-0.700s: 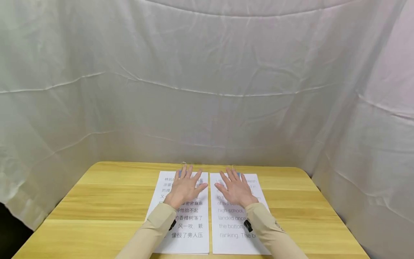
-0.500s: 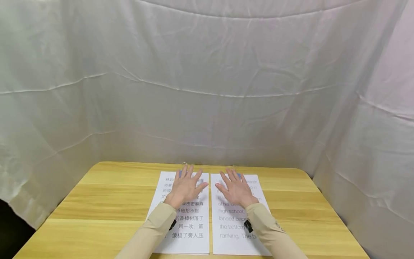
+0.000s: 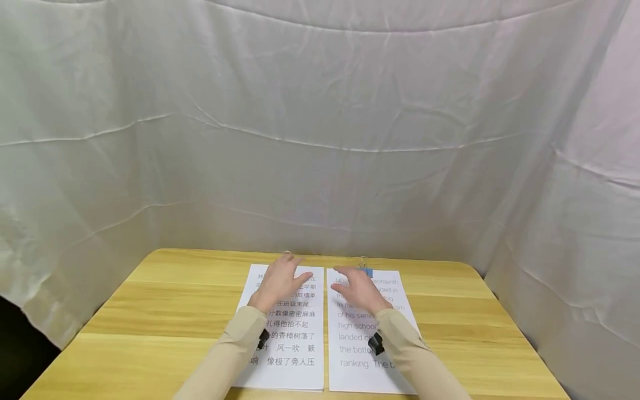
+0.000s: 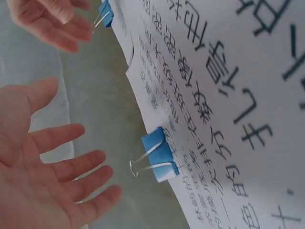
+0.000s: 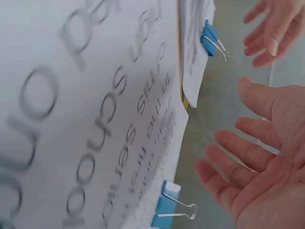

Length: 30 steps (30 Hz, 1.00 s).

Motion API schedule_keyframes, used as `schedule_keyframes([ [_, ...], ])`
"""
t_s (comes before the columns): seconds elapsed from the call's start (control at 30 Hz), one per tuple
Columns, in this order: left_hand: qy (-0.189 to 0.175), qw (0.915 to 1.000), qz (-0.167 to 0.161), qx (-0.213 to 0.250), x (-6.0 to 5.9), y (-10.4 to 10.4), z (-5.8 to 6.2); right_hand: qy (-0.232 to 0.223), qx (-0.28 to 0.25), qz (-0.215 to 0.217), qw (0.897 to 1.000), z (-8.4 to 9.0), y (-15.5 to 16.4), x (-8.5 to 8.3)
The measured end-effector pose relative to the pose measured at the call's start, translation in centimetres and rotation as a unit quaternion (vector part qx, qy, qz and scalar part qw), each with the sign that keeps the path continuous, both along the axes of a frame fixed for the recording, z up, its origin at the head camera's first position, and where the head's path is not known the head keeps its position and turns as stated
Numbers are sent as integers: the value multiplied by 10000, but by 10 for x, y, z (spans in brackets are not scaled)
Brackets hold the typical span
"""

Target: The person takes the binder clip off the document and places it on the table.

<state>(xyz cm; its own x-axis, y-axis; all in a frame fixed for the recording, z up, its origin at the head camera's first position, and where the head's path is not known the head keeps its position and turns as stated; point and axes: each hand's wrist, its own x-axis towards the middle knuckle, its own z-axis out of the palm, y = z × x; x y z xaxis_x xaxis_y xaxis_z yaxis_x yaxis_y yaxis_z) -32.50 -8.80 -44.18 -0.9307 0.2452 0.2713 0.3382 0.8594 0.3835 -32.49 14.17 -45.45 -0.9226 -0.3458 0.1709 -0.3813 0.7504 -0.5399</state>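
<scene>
Wooden counter (image 3: 150, 311) is carrying two white sheets side by side. The left hand (image 3: 278, 282) is hovering over the left sheet (image 3: 295, 344), fingers spread and holding nothing, just beside its blue clip (image 4: 159, 154). The right hand (image 3: 361, 290) is hovering open over the right sheet (image 3: 357, 355), near the other blue clip (image 3: 367, 270).

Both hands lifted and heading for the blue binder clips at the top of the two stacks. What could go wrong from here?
1. Neither the left hand nor the right hand presses its paper stack, so tugging a clip could slide the sheets.
2. The left blue binder clip has thin wire handles; an off-centre grip may slip.
3. The two stacks lie nearly edge to edge, so the English stack could get nudged. The right blue binder clip sits at the edge.
</scene>
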Motion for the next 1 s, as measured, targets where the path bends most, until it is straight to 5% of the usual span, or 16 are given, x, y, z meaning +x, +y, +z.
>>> schedule_keyframes([
  [0.27,-713,9896,58,1246,-22,-19,4,-784,-721,1,9943,-9,-2,-19],
  [0.57,-984,9718,368,2110,-34,-37,-6,-1382,-1199,-19,9831,-19,-5,-31],
  [0.77,-1561,9391,535,3013,-38,-41,-12,-1535,-1499,-32,9767,-17,-10,-42],
  [1.0,-1564,9012,919,3937,-46,-43,-15,-1655,-1606,-65,9730,-16,-19,-56],
])
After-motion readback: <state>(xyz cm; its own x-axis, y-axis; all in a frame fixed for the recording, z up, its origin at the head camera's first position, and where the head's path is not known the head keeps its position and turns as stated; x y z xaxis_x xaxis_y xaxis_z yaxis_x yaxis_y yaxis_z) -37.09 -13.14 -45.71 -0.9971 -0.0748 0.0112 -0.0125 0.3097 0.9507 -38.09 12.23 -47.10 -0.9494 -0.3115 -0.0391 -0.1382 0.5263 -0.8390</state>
